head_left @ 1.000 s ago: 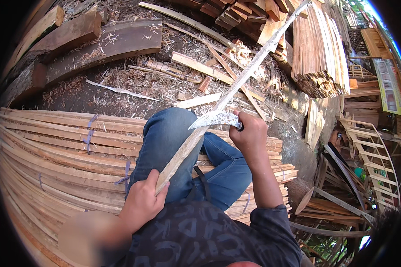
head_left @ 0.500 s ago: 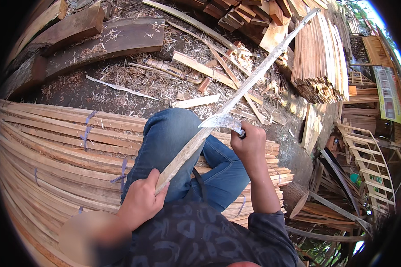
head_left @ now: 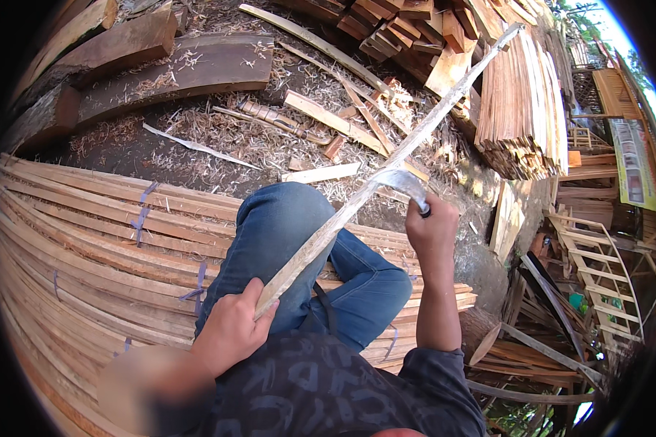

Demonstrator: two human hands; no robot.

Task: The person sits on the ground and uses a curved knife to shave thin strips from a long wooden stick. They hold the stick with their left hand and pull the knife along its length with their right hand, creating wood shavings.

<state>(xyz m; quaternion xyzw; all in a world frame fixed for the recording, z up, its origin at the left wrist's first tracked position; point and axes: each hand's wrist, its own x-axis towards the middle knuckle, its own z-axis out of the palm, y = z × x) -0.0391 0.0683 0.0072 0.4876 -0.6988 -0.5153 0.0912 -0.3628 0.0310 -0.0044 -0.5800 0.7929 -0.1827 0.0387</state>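
A long, rough wooden pole [head_left: 310,256] slants away from me across my raised knee, its far end near the stacked boards at the upper right. Its near end is gripped by my left hand [head_left: 228,332], fingers wrapped round it. My right hand [head_left: 433,227] is closed on the dark handle of a sickle [head_left: 407,182]. The sickle's curved metal blade lies against the pole just beyond my knee [head_left: 288,207]. Most of the handle is hidden in my fist.
Long wooden strips [head_left: 87,244] tied in bundles with purple cord lie beneath and left of me. Shavings and offcuts [head_left: 324,172] cover the ground ahead. Thick dark timbers [head_left: 171,73] stand at upper left, stacked thin boards [head_left: 521,102] at upper right, a ladder-like frame [head_left: 601,273] at right.
My right hand and the sickle have moved right and slightly up, so the blade sits farther along the pole. My left hand keeps its hold on the near end.
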